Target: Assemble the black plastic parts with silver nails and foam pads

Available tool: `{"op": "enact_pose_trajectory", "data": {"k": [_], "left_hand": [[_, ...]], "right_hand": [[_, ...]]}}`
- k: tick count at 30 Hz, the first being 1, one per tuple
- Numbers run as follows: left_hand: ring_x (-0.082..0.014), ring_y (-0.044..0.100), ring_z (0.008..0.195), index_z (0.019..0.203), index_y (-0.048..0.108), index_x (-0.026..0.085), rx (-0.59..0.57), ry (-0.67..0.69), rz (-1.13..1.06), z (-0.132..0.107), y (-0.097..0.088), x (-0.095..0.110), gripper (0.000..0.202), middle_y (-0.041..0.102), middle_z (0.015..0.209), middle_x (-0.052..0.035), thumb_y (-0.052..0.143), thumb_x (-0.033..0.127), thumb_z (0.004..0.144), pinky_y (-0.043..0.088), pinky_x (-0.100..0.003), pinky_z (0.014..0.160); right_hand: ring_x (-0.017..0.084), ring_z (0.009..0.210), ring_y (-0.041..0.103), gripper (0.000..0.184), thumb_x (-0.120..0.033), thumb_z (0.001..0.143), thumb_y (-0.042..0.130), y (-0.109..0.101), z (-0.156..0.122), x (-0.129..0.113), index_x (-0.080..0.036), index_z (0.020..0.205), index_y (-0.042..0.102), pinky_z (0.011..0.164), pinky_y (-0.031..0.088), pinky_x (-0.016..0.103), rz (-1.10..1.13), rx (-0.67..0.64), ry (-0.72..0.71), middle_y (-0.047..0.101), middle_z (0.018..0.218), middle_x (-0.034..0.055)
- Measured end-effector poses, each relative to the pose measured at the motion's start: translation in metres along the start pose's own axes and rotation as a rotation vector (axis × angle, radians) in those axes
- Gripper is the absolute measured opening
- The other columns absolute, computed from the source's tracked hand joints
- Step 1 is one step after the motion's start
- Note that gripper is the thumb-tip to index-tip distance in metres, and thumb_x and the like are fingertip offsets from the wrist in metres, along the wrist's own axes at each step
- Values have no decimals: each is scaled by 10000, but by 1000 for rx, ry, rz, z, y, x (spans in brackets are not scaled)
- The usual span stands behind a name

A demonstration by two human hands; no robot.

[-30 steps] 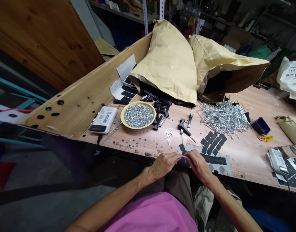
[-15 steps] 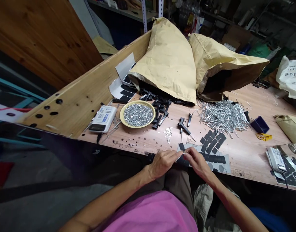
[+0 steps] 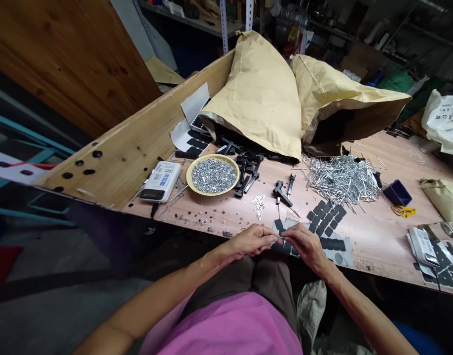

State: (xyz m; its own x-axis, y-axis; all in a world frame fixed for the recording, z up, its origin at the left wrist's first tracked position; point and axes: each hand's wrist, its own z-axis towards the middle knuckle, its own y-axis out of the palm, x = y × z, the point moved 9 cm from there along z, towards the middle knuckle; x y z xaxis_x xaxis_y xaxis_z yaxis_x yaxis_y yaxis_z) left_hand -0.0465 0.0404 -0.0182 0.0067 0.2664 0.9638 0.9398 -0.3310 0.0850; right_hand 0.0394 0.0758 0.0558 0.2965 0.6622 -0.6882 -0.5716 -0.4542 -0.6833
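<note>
My left hand (image 3: 250, 240) and my right hand (image 3: 304, 246) meet fingertip to fingertip at the near edge of the wooden table (image 3: 374, 231). Both are pinched on a small, thin part between them that I cannot make out. Just beyond the fingers lies a grey sheet of black pads (image 3: 328, 242). Farther off are a little heap of small silver washers (image 3: 258, 203) and a black plastic clip (image 3: 282, 193).
A yellow bowl of small silver parts (image 3: 212, 174) stands beside a white device (image 3: 162, 180). A pile of metal pins (image 3: 341, 177) lies at right, near a blue tray (image 3: 397, 192). Two brown paper sacks (image 3: 263, 93) spill black clips at the back.
Both hands have risen slightly toward the sheet of pads and stayed pinched together; the view shifted a little.
</note>
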Motion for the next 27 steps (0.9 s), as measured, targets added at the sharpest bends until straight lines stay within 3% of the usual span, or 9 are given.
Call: {"op": "enact_pose_trajectory", "data": {"k": [2,4,6,10,15,17,20,24,27], "left_hand": [[-58,348,385,903,696,114,32,13,-39,0,-2,3,447,477,491,40,517,509,794,281,-180,388],[-99,499,527,828,709,138,196,122,8,-2,-11,14,365,589,595,-11,556,466,775,389,-199,496],[-123,548,595,820,702,149,327,164,25,-2,-15,16,316,623,635,-23,556,426,779,429,-215,562],[-94,505,480,911,650,122,297,54,-179,7,-2,1,372,573,565,13,532,452,787,428,-210,510],[-72,487,449,954,645,110,300,86,-214,9,1,2,408,571,588,12,518,467,803,402,-190,475],[-76,474,447,959,661,123,357,137,-79,5,-4,8,364,560,568,17,486,419,839,390,-190,462],[-106,543,558,940,685,158,491,310,262,-6,-10,28,280,615,621,-12,452,302,883,447,-210,559],[-127,582,624,971,676,180,604,543,760,-22,1,53,288,645,688,-38,394,209,919,464,-219,602],[-135,577,618,1012,656,161,636,618,962,-28,10,58,310,621,644,-38,361,152,920,460,-217,582]], "right_hand": [[165,742,621,264,-349,925,422,0,0,-4,-223,900,653,659,518,274,-38,-13,-56,659,787,60],[165,735,625,253,-330,927,423,-1,1,0,-226,906,653,659,522,275,-69,6,-35,661,784,58],[167,733,636,237,-320,920,441,-3,3,6,-222,898,656,662,525,275,-83,45,21,669,784,57],[174,749,657,230,-344,895,484,-7,4,17,-205,912,666,669,532,278,-47,128,124,687,805,64],[176,723,658,251,-410,844,549,-9,2,29,-211,866,701,661,532,286,88,164,222,695,780,58],[177,727,658,274,-441,827,564,-9,1,33,-216,856,717,671,531,290,173,147,260,700,779,57],[182,753,655,284,-462,794,596,-8,-1,39,-217,842,732,677,526,295,263,121,338,710,803,59],[153,605,612,340,-503,725,642,-7,-6,50,-179,775,729,555,496,264,339,124,500,689,692,42],[120,512,553,376,-520,722,630,-2,-8,52,-153,710,710,507,462,244,372,77,565,621,559,9]]}}
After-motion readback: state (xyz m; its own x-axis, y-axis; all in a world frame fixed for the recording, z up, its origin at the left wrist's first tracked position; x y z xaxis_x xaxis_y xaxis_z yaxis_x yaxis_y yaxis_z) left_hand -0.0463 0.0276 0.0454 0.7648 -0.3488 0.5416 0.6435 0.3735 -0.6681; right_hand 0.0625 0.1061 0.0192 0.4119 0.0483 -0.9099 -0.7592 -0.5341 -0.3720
